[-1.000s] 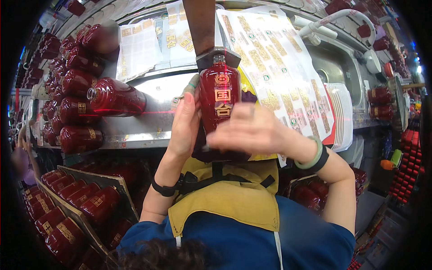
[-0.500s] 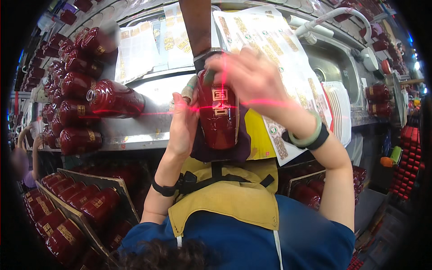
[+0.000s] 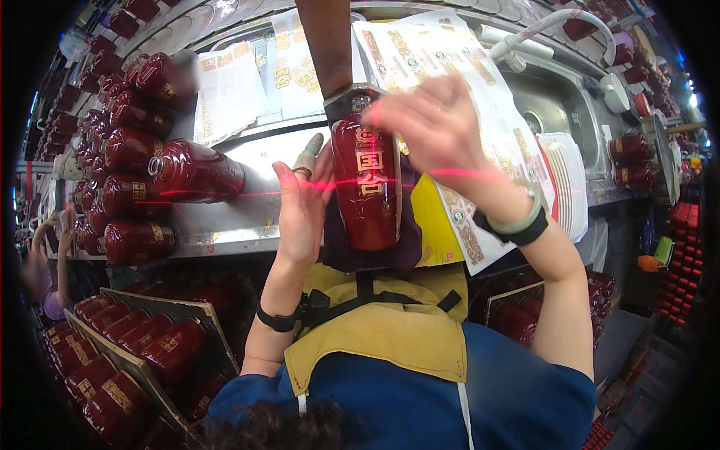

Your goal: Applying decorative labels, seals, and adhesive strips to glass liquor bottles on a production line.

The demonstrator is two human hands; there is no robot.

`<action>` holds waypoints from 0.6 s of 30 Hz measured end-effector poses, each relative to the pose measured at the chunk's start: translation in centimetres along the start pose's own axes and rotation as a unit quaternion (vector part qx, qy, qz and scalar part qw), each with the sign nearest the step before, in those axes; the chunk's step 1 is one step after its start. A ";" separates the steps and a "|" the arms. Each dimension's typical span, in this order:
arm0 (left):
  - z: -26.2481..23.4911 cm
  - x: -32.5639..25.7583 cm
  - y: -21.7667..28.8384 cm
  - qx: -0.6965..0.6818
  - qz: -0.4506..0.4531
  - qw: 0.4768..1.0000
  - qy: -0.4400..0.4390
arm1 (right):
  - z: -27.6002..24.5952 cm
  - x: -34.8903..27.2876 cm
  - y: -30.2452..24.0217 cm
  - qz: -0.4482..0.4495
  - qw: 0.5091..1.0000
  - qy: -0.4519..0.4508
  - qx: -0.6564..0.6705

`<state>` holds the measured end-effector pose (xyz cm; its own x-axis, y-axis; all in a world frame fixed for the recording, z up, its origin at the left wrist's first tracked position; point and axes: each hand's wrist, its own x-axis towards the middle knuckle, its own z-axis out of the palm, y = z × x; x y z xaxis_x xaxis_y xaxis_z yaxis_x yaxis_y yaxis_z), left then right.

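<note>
A dark red bottle (image 3: 367, 196) with a gold label stands on a purple cloth (image 3: 409, 247), its neck under a dark post (image 3: 327, 45). My left hand (image 3: 301, 206) is cupped against the bottle's left side, a cot on its raised finger. My right hand (image 3: 429, 124), blurred, lies over the bottle's upper right shoulder with its fingers spread. A thin red laser line (image 3: 255, 194) crosses the bottle and both hands.
Another red bottle (image 3: 196, 171) lies on the steel bench (image 3: 225, 225), with more stacked at the left (image 3: 112, 150). Label sheets (image 3: 442, 67) cover the bench behind. White stacked sheets (image 3: 566, 180) lie to the right. Trays of bottles (image 3: 127, 352) are at lower left. A person (image 3: 45, 259) is at far left.
My right hand has slid from the bottle's lower front up to its shoulder. The bottle's gold label is now uncovered. The red laser line came on.
</note>
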<state>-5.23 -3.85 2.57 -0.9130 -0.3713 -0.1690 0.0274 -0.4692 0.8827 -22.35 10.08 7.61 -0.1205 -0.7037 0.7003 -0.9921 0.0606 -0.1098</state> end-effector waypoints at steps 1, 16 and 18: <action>-0.2 0.0 -0.1 0.001 -0.005 1.000 0.004 | 0.4 -1.2 -0.8 -0.037 0.999 -0.005 -0.009; 2.1 -0.1 -0.6 -0.019 0.002 1.000 0.014 | -0.1 -2.1 -4.0 0.519 0.742 0.055 0.421; 1.9 0.0 -0.7 0.008 0.000 1.000 0.020 | 1.2 -4.3 -5.3 0.502 0.768 -0.015 0.398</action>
<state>-6.00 -1.95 2.76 -0.8963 -0.4026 -0.1857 0.0208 -0.4565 0.8895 -16.51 12.00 4.33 -0.7976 -0.6022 -0.0345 -0.0635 0.1406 -0.9880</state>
